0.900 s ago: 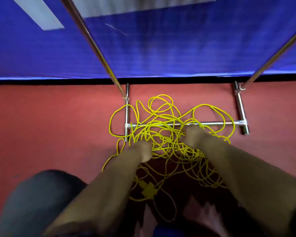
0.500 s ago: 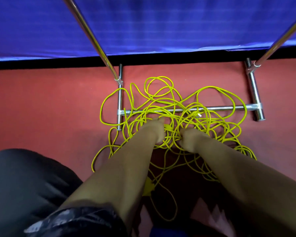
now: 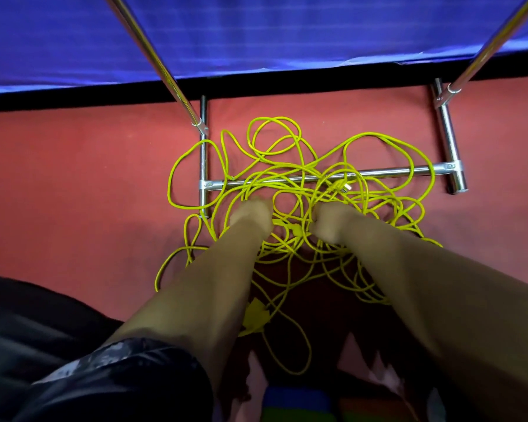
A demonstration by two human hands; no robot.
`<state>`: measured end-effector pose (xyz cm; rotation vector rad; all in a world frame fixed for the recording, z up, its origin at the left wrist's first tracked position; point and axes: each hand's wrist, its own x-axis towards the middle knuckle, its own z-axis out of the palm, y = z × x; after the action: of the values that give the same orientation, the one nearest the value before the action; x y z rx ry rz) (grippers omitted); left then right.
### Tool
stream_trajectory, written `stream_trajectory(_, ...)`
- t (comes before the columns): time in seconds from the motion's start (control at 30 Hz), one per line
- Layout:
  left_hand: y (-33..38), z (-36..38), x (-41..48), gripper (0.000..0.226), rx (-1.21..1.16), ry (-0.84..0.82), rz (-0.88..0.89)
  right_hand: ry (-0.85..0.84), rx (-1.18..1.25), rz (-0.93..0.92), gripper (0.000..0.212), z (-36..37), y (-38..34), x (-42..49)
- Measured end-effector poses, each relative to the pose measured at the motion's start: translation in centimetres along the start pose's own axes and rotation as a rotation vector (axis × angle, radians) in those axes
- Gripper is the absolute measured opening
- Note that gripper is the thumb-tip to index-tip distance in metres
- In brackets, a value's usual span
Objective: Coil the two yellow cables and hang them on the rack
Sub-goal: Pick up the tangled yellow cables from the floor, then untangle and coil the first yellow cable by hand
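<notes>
A tangle of yellow cable lies in loose loops on the red floor, draped over the base bar of the chrome rack. A yellow plug block lies nearer to me, and a small plug end sits by the bar. Both of my hands reach down into the middle of the tangle. My left hand and my right hand are seen from behind, with their fingers buried among the strands. Whether either hand grips a strand is hidden.
Two chrome uprights of the rack slant up past me on the left and right. A blue sheet hangs behind the rack. My dark-clothed knee is at lower left and my feet are below the cable.
My view has tilted down and closer to the floor. Both hands have moved toward each other in the centre of the tangle, and the loops around them have shifted a little.
</notes>
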<state>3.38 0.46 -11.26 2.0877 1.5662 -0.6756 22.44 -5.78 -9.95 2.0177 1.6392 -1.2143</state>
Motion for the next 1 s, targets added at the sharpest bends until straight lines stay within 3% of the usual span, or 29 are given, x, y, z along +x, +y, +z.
stream_trajectory(0.27, -0.1, -4.3, -0.8, 0.019, -0.512, 0.061, 0.083, 0.082, 0.108, -0.067, 0.051, -2.6, -0.9, -2.1)
stream_trajectory(0.4, -0.1, -9.7, -2.7, 0.014, -0.773, 0.063, 0.181, 0.275, 0.309, -0.079, 0.066, -5.0, -1.3, -3.7)
stream_trajectory(0.5, 0.4, -14.6, -5.0, 0.015, -0.892, 0.092, 0.275, 0.403, 0.44, -0.189, 0.076, -8.6, -2.2, -5.7)
stream_trajectory(0.73, 1.8, -26.8, -12.0, 0.013, -0.733, 0.247, 0.412, 0.504, 0.504, -0.251, 0.018, -18.6, -6.0, -12.8)
stream_trajectory(1.0, 2.9, -37.1, -22.3, 0.041, -0.467, 0.397, 0.531, 0.452, 0.71, -0.362, 0.017, -25.2, -11.2, -23.5)
